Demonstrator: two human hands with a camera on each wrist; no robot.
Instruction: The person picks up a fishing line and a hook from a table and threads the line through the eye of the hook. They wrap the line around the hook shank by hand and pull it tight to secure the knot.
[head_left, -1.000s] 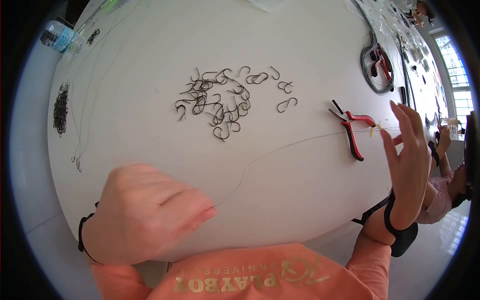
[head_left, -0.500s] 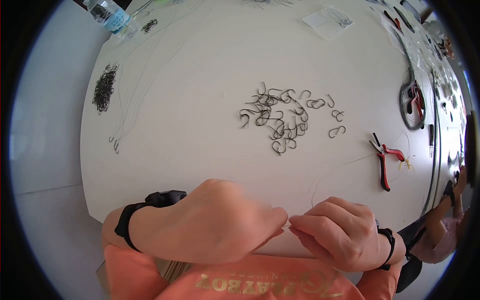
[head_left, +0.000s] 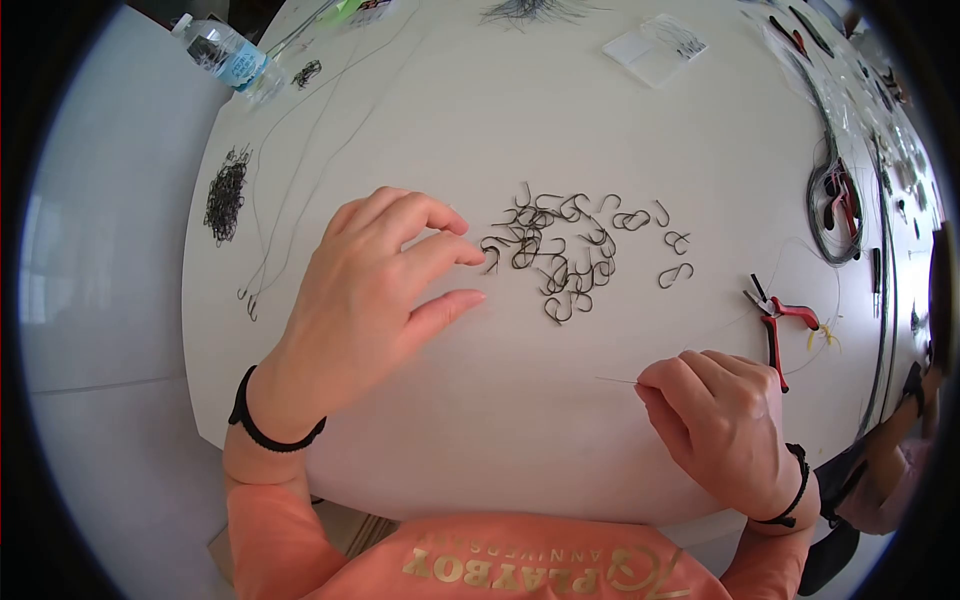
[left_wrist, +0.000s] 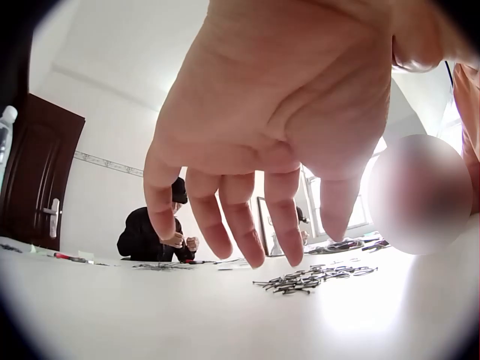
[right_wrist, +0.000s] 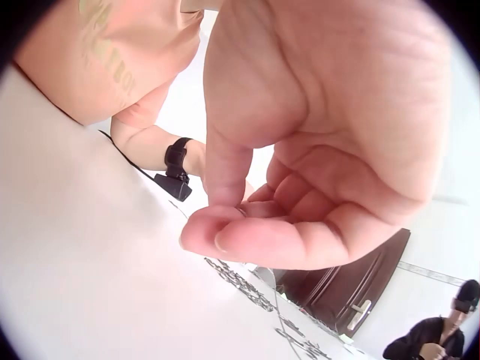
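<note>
Dark fish hooks (head_left: pixel 560 250) lie in a loose pile mid-table. At the pile's left edge hovers my left hand (head_left: pixel 365 275), its fingers spread and lightly bent, fingertips right by the outermost hook (head_left: pixel 490 258). In the left wrist view the left hand (left_wrist: pixel 262 127) hangs palm-forward above the hooks (left_wrist: pixel 307 279), with nothing between its fingers. Nearer the table's front edge, my right hand (head_left: pixel 715 425) pinches a thin line (head_left: pixel 615 379) between thumb and forefinger; a short end sticks out to the left. The right wrist view shows the thumb and forefinger of the right hand (right_wrist: pixel 300 165) pressed together.
Red-and-black pliers (head_left: pixel 775 325) lie beside the right hand, near a yellow knotted bit (head_left: pixel 824 338). On the left are a dense dark hook heap (head_left: pixel 228 195), hooks tied to lines (head_left: pixel 250 303) and a water bottle (head_left: pixel 232 60). A clear plastic box (head_left: pixel 655 50) sits at the back.
Both hands were together at the front edge half a second ago. The left has moved away up and left to the hooks, its fingers opening; the right keeps its pinch on the line.
</note>
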